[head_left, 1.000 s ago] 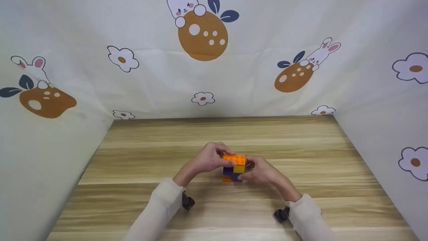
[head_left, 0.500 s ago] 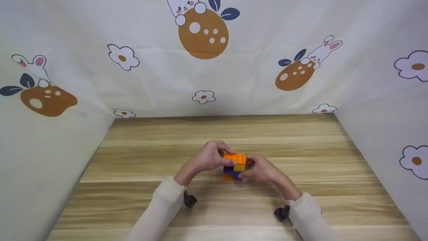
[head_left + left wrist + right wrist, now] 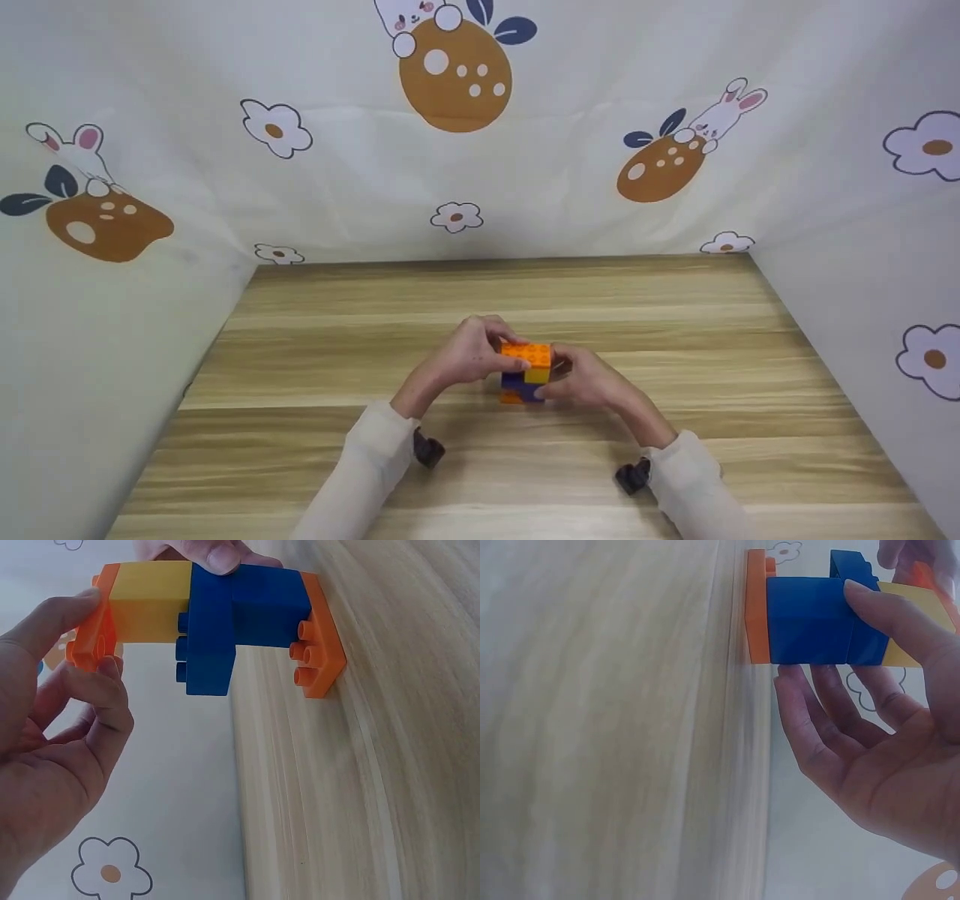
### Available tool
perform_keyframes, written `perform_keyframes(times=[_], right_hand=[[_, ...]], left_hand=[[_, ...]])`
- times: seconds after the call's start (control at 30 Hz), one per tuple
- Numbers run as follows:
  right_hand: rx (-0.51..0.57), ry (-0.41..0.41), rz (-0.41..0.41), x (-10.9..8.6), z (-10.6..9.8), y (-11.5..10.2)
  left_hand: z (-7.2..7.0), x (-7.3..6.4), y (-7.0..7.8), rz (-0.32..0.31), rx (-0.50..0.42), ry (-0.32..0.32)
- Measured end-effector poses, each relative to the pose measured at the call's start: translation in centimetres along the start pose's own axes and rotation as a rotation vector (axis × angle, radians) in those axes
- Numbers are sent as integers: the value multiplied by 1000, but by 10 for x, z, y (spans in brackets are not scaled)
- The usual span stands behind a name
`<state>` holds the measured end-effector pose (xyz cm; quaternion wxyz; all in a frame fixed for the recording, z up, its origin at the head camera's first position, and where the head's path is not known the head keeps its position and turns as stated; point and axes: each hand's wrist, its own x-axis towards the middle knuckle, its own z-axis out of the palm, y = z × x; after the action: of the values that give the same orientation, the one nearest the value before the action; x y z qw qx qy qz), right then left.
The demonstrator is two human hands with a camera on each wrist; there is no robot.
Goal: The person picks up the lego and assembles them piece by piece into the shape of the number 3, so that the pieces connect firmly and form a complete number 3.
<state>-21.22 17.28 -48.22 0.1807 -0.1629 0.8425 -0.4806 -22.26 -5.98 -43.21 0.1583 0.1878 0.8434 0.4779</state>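
A tower of toy building bricks stands upright on the wooden table, between both hands. Its top is a flat orange brick [image 3: 527,354], over a yellow brick [image 3: 150,604]. Beneath are an upper blue brick [image 3: 211,645], jutting to the left side, and a lower blue brick [image 3: 270,607]. A second flat orange brick [image 3: 326,637] forms the base. My left hand [image 3: 471,356] pinches the top orange brick between thumb and fingers. My right hand [image 3: 589,379] grips the blue bricks from the right, thumb in front and fingers behind; its fingertips are partly hidden in the head view.
The wood-grain table [image 3: 360,300] extends around the tower. Pale cloth walls [image 3: 555,172] printed with rabbits and flowers enclose it at the back and both sides. A small black device [image 3: 429,448] sits at the left wrist, another black device [image 3: 634,476] at the right.
The head view has shifted very slightly upward over the scene. Both hands keep the same hold on the bricks, and the tower looks unchanged.
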Motion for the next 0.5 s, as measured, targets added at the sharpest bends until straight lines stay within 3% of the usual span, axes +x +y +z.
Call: perform_keyframes(times=[0.23, 0.5], right_hand=[[-4, -2, -17, 0, 1, 0], [-3, 3, -5, 1, 1, -4]], left_hand=[[0, -2, -5, -20, -20, 8], [-5, -6, -16, 43, -55, 26]])
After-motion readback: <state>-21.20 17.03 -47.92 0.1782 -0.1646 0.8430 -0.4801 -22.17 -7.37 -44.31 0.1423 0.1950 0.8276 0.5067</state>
